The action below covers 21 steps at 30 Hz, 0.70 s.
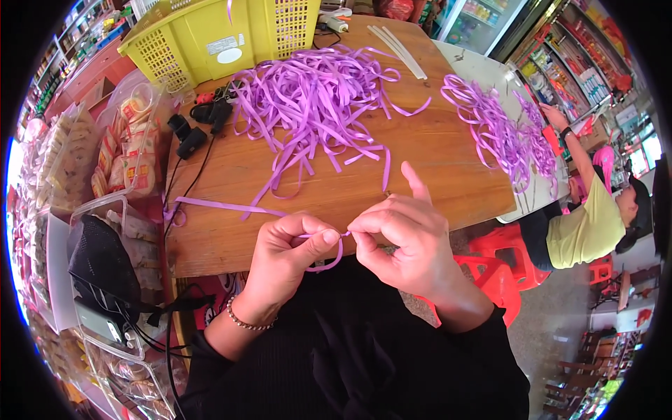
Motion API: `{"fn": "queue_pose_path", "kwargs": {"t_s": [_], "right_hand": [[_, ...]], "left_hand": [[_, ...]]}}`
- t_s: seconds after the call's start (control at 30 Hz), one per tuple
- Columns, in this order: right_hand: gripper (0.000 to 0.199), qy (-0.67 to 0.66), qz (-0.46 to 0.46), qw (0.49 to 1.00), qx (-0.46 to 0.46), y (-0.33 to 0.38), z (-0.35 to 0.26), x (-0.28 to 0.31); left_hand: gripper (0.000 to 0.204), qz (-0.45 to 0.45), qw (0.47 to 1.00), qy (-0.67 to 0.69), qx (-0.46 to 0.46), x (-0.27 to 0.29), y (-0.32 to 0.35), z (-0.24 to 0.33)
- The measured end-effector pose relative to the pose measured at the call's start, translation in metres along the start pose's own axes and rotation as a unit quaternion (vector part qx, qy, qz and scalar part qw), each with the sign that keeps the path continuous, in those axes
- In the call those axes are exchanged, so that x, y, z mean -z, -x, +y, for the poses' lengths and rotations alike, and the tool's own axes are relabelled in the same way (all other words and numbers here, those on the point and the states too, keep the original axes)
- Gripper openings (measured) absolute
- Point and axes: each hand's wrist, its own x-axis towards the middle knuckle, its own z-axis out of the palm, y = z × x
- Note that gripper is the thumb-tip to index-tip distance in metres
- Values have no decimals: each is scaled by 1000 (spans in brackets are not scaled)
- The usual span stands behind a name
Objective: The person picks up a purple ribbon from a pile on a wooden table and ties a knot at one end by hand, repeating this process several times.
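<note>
Both hands meet over the table's near edge, pinching one purple ribbon [329, 265]. My left hand [290, 255] holds it between thumb and index finger, with a small loop hanging below. My right hand [406, 234] pinches the ribbon's end, which looks knotted or twisted, between thumb and fingertips; one finger points up. A long purple strip [231, 206] lies flat on the wood to the left of my left hand. Beyond the hands spreads a large tangled pile of purple ribbons [315, 98].
A yellow plastic crate [203, 49] stands behind the pile on the wooden table [434, 175]. White sticks [397, 52] and black cabled devices [192, 136] lie nearby. More purple ribbons [490, 133] lie at right, where a co-worker [581, 234] sits. Packaged food tubs [133, 150] line the left; red stools [500, 269] stand right.
</note>
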Motion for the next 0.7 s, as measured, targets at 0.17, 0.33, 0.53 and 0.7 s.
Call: {"fn": "queue_pose_path", "kwargs": {"t_s": [0.17,0.33,0.53,0.7], "right_hand": [[14,47,44,998,-1,1,4,-8],[13,5,57,998,-38,6,11,-14],[8,-163,11,980,-115,2,11,-13],[9,-55,-62,996,-39,1,11,-5]], "left_hand": [[7,3,998,-38,-47,-2,0,-7],[8,9,998,-44,-40,-5,-4,-5],[9,34,998,-38,-21,4,-5,-12],[11,-22,999,-33,-10,4,-6,-11]]}}
